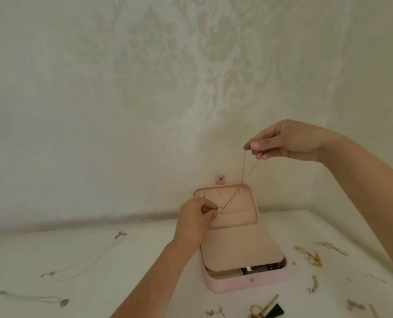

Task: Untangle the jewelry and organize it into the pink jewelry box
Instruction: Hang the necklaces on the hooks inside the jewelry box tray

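Cut off by the bottom edge, a gold ring with a dark tag and a blurred silver piece lie on the white table, with thin silver chains to the left and gold and silver bits to the right, all too soft to identify. Farther back the pink jewelry box stands open, a beige tray covering most of its base so only a dark sliver of contents shows. Before its upright lid the left hand pinches the low end of a fine gold necklace, whose upper end the raised right hand pinches near the patterned wall.
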`<state>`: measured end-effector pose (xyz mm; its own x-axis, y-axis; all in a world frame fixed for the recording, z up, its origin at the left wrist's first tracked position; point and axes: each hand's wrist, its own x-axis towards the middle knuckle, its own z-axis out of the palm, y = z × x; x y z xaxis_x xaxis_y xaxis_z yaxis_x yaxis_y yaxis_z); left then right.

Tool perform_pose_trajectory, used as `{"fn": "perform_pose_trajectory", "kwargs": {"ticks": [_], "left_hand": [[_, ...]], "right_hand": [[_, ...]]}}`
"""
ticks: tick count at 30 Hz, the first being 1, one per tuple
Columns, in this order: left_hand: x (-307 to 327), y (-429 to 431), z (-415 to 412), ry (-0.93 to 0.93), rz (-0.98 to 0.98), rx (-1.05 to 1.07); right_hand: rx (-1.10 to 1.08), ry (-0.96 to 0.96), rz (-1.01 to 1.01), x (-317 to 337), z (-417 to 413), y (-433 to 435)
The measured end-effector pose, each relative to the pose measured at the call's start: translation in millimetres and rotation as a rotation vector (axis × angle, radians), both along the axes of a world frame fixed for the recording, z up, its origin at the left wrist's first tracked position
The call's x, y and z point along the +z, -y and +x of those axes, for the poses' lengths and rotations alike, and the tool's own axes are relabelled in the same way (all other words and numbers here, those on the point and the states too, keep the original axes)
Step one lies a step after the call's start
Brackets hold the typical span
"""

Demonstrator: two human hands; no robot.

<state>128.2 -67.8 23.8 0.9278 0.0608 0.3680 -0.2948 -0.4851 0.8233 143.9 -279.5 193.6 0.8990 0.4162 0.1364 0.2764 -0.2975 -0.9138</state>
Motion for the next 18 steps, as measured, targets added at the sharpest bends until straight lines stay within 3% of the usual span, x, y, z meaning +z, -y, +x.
{"fn": "perform_pose_trajectory", "kwargs": {"ticks": [5,10,18], "left_hand": [[3.4,28.1,27.9,0.109,0.203,0.011],[-1.3,50.4,43.3,0.031,0.409,0.057],[3.0,45.2,46.4,0.024,0.419,0.117]], "right_hand": [[-0.266,0.225,0.120,5.2,34.8,-2.5],[-0.302,0.365,-0.039,2.4,55.6,-11.6],[-0.256,0.383,-0.132,-8.1,76.1,-14.5]]}}
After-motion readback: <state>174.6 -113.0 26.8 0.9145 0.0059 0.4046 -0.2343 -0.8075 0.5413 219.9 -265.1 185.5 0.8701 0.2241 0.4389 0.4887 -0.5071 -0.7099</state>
